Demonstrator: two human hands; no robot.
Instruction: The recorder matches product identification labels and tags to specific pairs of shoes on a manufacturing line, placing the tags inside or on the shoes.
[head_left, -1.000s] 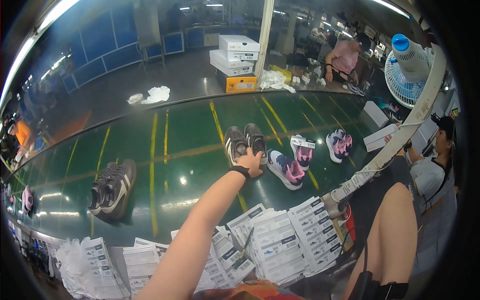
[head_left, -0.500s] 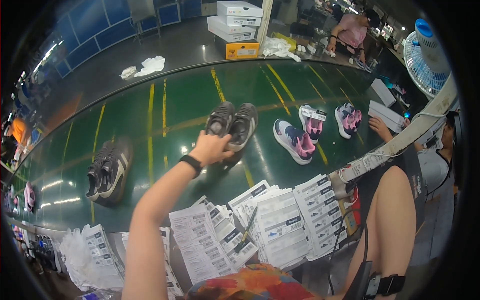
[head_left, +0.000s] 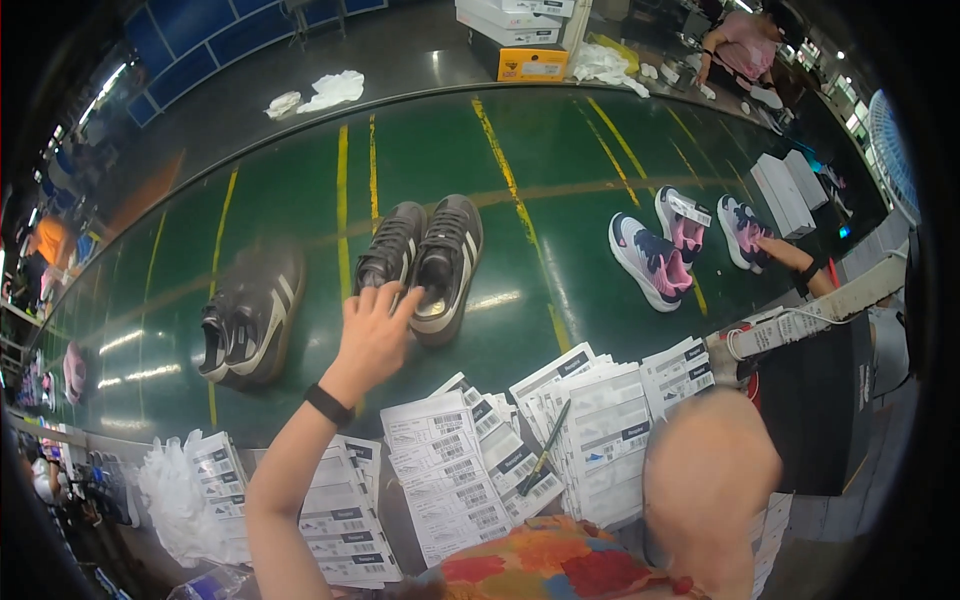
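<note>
My left hand (head_left: 375, 335), with a black band on its wrist, has its fingers hooked at the heel openings of a pair of dark grey lace-up sneakers (head_left: 455, 255) with pale side stripes. They rest upright on the green work surface (head_left: 560, 320), toes pointing away. Left of them is a second, similar dark pair (head_left: 262, 310), slightly blurred. My bent right arm (head_left: 710, 490) rises smeared at the lower right, its hand out of view. Farther right are navy, white and pink sneakers (head_left: 650, 260), one with a label across it.
Printed label sheets (head_left: 435, 470) and a pen (head_left: 545, 450) line the near edge, beside crumpled white plastic (head_left: 175, 500). Another person's hand (head_left: 775, 250) touches a small navy-pink pair (head_left: 742, 232). White boxes (head_left: 780, 195) and a pale post (head_left: 800, 320) stand right.
The dark sneakers have slid left across the green surface with my left hand, closer to the other dark pair. My right arm has shifted. The other person's hand has reached the navy-pink pair.
</note>
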